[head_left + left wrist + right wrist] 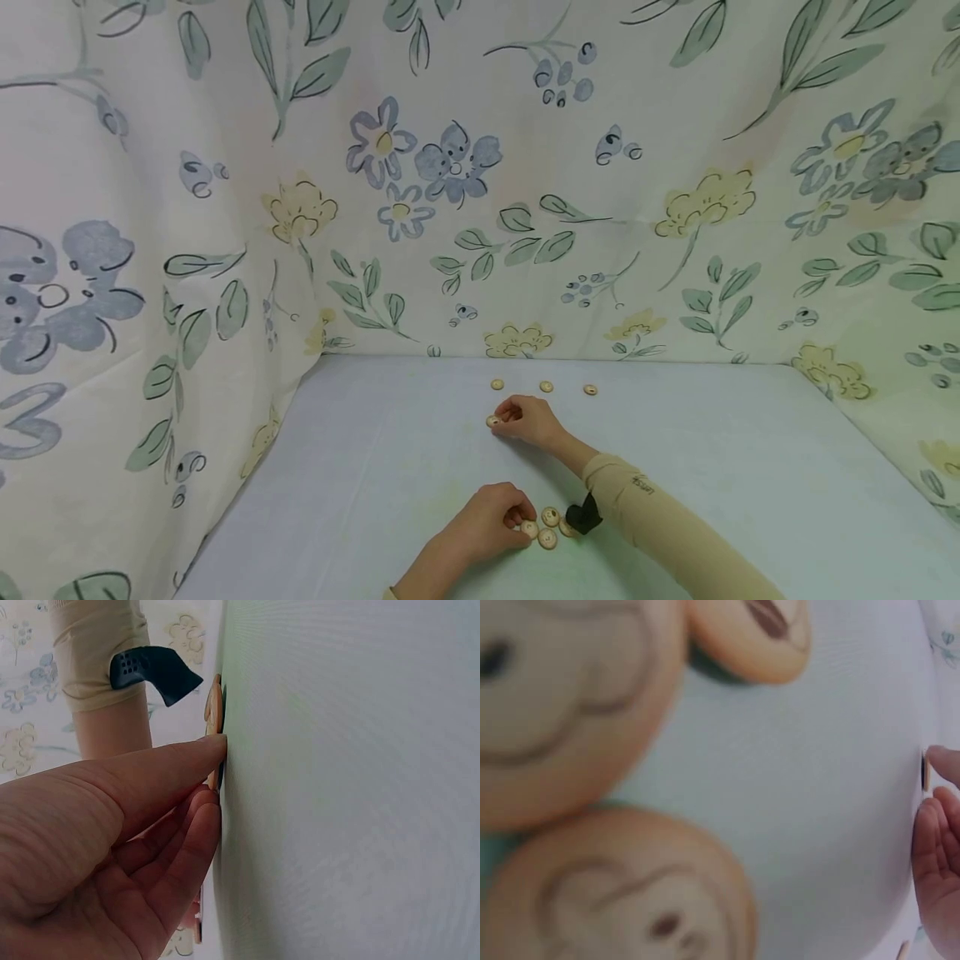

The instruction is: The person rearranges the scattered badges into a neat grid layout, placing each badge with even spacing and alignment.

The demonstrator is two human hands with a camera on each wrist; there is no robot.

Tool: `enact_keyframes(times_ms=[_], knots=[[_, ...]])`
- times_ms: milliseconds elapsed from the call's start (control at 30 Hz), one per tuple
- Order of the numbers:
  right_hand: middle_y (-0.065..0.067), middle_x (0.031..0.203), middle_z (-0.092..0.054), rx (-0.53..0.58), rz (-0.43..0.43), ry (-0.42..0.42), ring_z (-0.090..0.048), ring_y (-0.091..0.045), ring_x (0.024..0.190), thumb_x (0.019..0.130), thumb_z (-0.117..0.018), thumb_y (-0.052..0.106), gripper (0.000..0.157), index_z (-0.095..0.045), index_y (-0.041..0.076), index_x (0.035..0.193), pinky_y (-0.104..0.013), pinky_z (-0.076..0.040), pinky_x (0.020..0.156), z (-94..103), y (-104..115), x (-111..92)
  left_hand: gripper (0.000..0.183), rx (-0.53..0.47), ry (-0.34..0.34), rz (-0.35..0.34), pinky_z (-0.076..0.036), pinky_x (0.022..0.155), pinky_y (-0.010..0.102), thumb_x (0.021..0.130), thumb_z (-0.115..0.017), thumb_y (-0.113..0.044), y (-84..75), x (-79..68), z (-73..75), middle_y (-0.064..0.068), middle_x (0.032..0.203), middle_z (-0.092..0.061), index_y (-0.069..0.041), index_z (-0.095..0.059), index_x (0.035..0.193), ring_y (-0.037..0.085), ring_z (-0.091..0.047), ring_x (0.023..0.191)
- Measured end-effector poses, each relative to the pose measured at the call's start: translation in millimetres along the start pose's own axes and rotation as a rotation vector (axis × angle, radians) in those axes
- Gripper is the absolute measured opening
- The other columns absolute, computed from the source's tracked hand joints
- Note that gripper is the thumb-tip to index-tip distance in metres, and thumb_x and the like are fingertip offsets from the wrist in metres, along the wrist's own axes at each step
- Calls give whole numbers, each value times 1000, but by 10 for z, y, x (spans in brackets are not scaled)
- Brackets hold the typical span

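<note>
My left hand (491, 522) pinches a round wooden disc (529, 529) at the near middle of the table, thumb on one side and fingers on the other. In the left wrist view, that disc (213, 778) shows edge-on against the white surface. Farther forward, my right hand (531, 422) holds another wooden disc (492, 421) between thumb and fingers, at the table top. Beside the left hand lie a disc with a dark mark (551, 517), a nearer disc (547, 538) and one partly covered disc (566, 528). Drawn lines on their faces appear large and blurred in the right wrist view.
Along the back lie three more discs in a loose row: left disc (497, 384), middle disc (546, 387) and right disc (590, 390). A black wrist mount (584, 515) hangs under the right sleeve, over the near discs. Floral cloth (465, 275) encloses the white table (375, 467).
</note>
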State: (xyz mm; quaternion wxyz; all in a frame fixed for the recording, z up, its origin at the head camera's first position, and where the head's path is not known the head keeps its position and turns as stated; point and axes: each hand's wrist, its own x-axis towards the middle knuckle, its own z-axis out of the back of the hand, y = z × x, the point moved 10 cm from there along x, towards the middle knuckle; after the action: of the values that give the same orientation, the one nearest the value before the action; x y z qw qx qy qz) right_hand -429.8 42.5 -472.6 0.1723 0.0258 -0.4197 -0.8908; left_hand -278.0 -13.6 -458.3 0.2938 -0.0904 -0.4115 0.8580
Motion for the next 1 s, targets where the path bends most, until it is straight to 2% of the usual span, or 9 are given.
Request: enact_keyframes(times_ms=[433, 1000], knots=[[6, 80, -64, 2, 10, 11, -57, -10, 73, 81, -79, 19, 18, -71, 11, 95, -25, -47, 62, 221, -54, -317, 18, -55, 5, 19, -47, 67, 17, 74, -80, 0, 27, 6, -24, -8, 80, -57, -6, -70, 88, 1, -53, 72], [5, 81, -64, 55, -48, 29, -59, -12, 74, 82, -78, 26, 22, -71, 10, 97, -23, -48, 63, 568, -347, -1097, 17, -50, 0, 21, -46, 65, 18, 75, -79, -1, 10, -6, -14, -7, 78, -56, -7, -70, 88, 2, -52, 71]])
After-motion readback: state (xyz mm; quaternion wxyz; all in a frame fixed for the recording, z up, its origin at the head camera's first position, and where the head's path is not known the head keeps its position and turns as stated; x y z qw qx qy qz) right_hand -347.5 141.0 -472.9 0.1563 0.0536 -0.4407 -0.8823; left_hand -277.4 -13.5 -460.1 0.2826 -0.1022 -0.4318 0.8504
